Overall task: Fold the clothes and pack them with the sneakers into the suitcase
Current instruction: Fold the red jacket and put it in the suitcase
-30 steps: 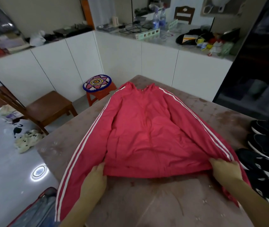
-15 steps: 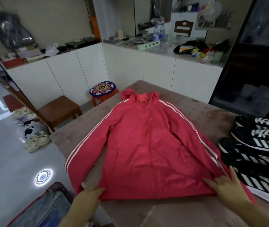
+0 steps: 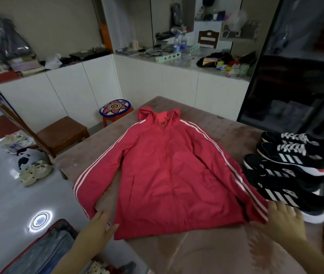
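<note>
Body visible: two bare forearms coming in at the bottom edge, left hand (image 3: 100, 224) lower left, right hand (image 3: 283, 221) lower right.

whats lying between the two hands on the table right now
The lower hem of the red jacket, spread flat on the table, spans the stretch between the left hand and the right hand; the head view shows it.
</note>
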A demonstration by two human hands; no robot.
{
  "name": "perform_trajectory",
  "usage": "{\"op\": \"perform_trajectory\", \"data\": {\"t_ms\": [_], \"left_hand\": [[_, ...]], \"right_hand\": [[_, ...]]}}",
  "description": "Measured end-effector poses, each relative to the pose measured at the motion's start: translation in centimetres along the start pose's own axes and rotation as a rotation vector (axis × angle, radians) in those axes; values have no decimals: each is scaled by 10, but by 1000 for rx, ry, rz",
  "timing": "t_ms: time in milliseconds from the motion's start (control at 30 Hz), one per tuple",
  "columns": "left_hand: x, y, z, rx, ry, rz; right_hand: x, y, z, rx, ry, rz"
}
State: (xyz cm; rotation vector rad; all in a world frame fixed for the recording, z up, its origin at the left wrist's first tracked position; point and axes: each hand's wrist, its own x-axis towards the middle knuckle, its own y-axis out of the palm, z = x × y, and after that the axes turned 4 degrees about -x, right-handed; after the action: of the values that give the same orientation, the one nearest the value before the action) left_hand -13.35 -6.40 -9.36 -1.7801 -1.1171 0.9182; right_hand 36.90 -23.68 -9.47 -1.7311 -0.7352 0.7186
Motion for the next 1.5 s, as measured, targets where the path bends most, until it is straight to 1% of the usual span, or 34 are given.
{"op": "perform_trajectory", "data": {"t_ms": [67,100,133,167,233,267,333,433,500,567,633,700,767,800,867,933,1000,1067,1100,1167,1233,1267,1300,1333,1367,1400,1433,1467,1500], "left_hand": [[6,0,-16,-27,55,-11],[10,1,-25,-39,90,-8],[12,0,-36,-52,125,-2],[15,0,-47,-66,166,-6],[23,-4,-69,-81,226,-15],[26,-6,-79,-83,246,-20],[36,-10,-96,-77,301,-45],[48,-19,-118,-66,366,-75],[56,-23,-129,-52,393,-70],[63,-26,-136,-42,411,-57],[69,-28,-139,-39,420,-37],[75,-29,-139,-8,421,-18],[82,-29,-136,17,411,4],[86,-29,-135,21,400,15],[94,-31,-137,10,380,28],[104,-37,-148,-57,368,24],[115,-49,-171,-238,340,-6],[126,-68,-200,-535,274,-22],[131,-78,-214,-713,239,-14],[139,-94,-237,-1053,191,61],[147,-103,-251,-1372,184,228],[151,-104,-254,-1475,189,303],[155,-102,-254,-1529,212,355],[160,-98,-252,-1516,221,355],[166,-93,-248,-1476,199,289],[173,-89,-242,-1438,137,181],[180,-88,-235,-1410,47,61],[187,-90,-228,-1394,-30,-46],[194,-95,-221,-1396,-89,-121]], "right_hand": [[-10,-4,1,-68,8,83],[-12,-7,2,-52,22,41],[-9,-11,1,14,43,-21],[-5,-18,0,169,82,-81],[9,-43,-4,580,160,-206],[18,-60,-9,728,181,-271],[35,-99,-20,960,214,-372],[59,-158,-34,1305,292,-481],[71,-184,-42,1456,281,-552],[77,-203,-45,1466,214,-560],[84,-212,-46,1363,165,-538],[89,-218,-46,1219,158,-513],[96,-225,-45,1166,176,-504],[99,-230,-44,1176,188,-502],[108,-243,-38,1290,196,-488],[115,-259,-22,1414,114,-431],[115,-277,6,1472,-22,-358],[108,-294,45,1462,-165,-312],[104,-299,66,1411,-236,-293],[97,-301,109,1312,-391,-197],[87,-289,148,1353,-521,10],[83,-281,163,1400,-558,122],[81,-275,174,1459,-571,236],[81,-269,180,1534,-572,338],[83,-265,181,1620,-567,387],[90,-259,177,1728,-534,367],[99,-251,172,1813,-458,268],[107,-239,163,1822,-331,117],[116,-220,155,1718,-208,-51]]}}
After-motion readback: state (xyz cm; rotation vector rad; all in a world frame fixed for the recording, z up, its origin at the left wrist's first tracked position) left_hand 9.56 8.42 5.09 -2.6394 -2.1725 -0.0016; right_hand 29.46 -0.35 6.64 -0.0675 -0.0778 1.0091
